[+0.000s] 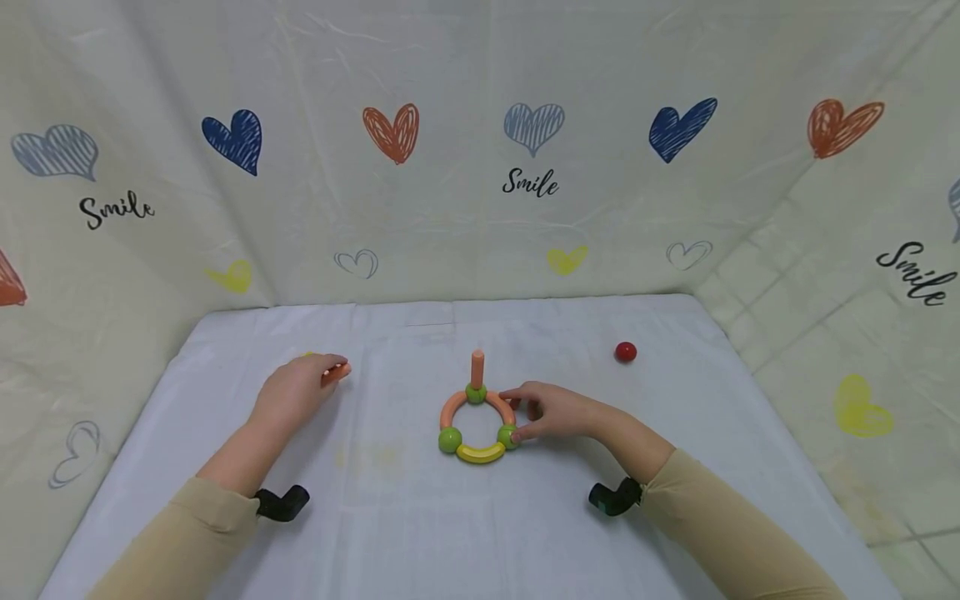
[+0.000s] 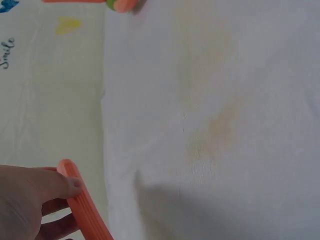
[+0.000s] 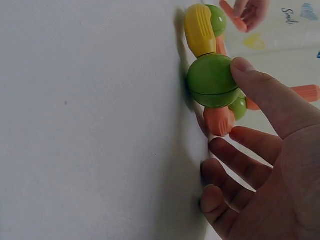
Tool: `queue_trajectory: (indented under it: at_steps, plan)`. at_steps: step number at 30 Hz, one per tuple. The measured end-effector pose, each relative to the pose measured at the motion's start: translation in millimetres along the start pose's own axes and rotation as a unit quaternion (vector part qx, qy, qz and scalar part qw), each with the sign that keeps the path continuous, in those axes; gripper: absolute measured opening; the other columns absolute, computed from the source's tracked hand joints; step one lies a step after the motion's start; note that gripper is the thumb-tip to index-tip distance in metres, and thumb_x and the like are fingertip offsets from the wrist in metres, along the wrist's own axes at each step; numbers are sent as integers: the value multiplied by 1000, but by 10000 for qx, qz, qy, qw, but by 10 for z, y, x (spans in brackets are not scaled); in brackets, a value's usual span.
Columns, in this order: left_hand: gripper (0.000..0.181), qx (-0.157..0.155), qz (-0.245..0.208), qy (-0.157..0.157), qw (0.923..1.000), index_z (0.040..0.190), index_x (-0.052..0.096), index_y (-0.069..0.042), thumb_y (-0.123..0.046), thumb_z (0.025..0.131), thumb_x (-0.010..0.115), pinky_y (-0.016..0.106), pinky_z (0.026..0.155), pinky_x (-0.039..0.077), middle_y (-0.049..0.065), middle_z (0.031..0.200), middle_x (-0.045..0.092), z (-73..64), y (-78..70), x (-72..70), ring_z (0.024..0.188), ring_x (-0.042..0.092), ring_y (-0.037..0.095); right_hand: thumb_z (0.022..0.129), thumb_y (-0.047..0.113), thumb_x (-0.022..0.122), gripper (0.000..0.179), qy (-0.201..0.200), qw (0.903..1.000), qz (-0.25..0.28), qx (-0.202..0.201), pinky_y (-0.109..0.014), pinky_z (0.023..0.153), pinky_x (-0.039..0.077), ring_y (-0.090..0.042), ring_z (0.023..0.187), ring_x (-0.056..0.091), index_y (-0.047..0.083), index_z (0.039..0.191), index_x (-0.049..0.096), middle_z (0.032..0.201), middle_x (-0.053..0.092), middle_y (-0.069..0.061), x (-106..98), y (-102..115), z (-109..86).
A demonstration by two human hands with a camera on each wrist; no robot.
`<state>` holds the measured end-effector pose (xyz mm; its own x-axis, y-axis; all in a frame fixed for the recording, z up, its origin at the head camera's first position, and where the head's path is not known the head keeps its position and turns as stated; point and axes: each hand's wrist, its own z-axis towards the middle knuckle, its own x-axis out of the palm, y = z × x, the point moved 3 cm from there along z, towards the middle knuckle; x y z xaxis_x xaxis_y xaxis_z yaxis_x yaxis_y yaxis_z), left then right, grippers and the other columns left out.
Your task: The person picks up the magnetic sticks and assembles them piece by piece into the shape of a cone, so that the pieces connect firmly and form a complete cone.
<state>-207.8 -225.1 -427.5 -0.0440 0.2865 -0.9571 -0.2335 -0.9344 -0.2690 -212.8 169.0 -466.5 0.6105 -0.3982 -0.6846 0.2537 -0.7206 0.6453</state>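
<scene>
A ring of curved sticks and green balls (image 1: 481, 453) lies on the white cloth, two arcs orange and one yellow. An orange stick (image 1: 477, 370) rises from its far green ball (image 1: 476, 394). My right hand (image 1: 561, 410) holds the ring at its right side. In the right wrist view the thumb presses the near green ball (image 3: 212, 80), with the index fingertip at the orange arc (image 3: 219, 121). Off to the left, my left hand (image 1: 294, 390) pinches a ribbed orange stick (image 2: 86, 207) between thumb and fingers, above the cloth.
A red ball (image 1: 626, 352) sits at the back right of the cloth-covered table (image 1: 480, 533). Something yellow (image 1: 308, 354) peeks out behind my left hand. A printed curtain (image 1: 450, 217) hangs behind the table and along both sides.
</scene>
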Motion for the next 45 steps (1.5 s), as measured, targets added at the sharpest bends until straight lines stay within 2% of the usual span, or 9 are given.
queue_trajectory:
  at_steps: [3, 6, 11, 14, 19, 26, 32, 41, 45]
  plan:
    - [29, 40, -153, -136, 9998, 120, 71, -12, -20, 93, 71, 45, 75, 53, 6, 96, 72, -27, -89, 6, 85, 66, 26, 82, 38, 82, 68, -3, 10000, 3, -21, -34, 77, 47, -18, 92, 51, 22, 142, 55, 102, 56, 2, 1, -6, 3]
    - [31, 20, -253, -108, 9996, 123, 70, -13, -20, 92, 72, 42, 75, 53, 5, 97, 71, -52, -182, 14, 83, 64, 23, 82, 38, 82, 68, -15, 10000, -4, -49, -34, 77, 47, -18, 92, 51, 22, 142, 55, 102, 56, 2, 4, -12, 3]
    - [37, -98, -427, 47, 9990, 128, 67, -15, -20, 92, 72, 42, 78, 53, 5, 109, 70, -97, -316, 48, 90, 63, 23, 81, 39, 82, 69, -28, 10000, -19, -47, -34, 77, 47, -18, 92, 51, 22, 142, 54, 102, 56, 3, 7, -17, 2]
    - [36, -125, -614, 18, 9980, 128, 66, -17, -21, 92, 72, 43, 81, 53, 3, 113, 70, -124, -387, 66, 94, 63, 23, 81, 39, 82, 70, -21, 10000, -13, -52, -34, 77, 47, -18, 92, 51, 21, 143, 54, 102, 56, 4, 8, -15, 1]
    - [32, -92, -939, -95, 9955, 125, 67, -20, -26, 93, 71, 44, 84, 53, -1, 112, 69, -159, -504, 80, 100, 64, 23, 82, 37, 81, 69, -22, 9999, 23, -115, -34, 77, 47, -19, 92, 51, 20, 143, 54, 103, 56, 3, 8, -7, -5]
    - [31, -88, -1164, -116, 9931, 125, 67, -23, -32, 96, 68, 43, 84, 53, -4, 113, 69, -201, -637, 105, 103, 64, 21, 82, 37, 81, 68, -54, 9999, 75, -103, -34, 78, 47, -19, 93, 51, 20, 142, 54, 103, 56, 3, 21, -14, -3]
    - [29, -72, -1362, -185, 9905, 124, 67, -23, -30, 95, 68, 41, 87, 53, -6, 111, 69, -229, -750, 134, 102, 65, 17, 82, 37, 82, 68, -66, 9998, 132, -146, -35, 78, 46, -19, 93, 51, 20, 142, 55, 106, 57, 3, 22, -23, 0]
    - [29, -97, -1743, -334, 9841, 123, 67, -25, -31, 94, 70, 36, 84, 54, -12, 108, 69, -263, -926, 201, 101, 65, 12, 82, 37, 81, 68, -71, 9997, 131, -196, -35, 79, 46, -18, 93, 51, 18, 142, 54, 110, 57, 5, 18, -31, -2]
    - [30, -31, -1993, -333, 9794, 123, 66, -24, -30, 94, 70, 37, 83, 54, -11, 109, 69, -280, -1035, 216, 102, 66, 15, 82, 37, 81, 68, -78, 9996, 152, -206, -35, 79, 46, -18, 93, 51, 18, 142, 54, 110, 57, 5, 16, -35, -2]
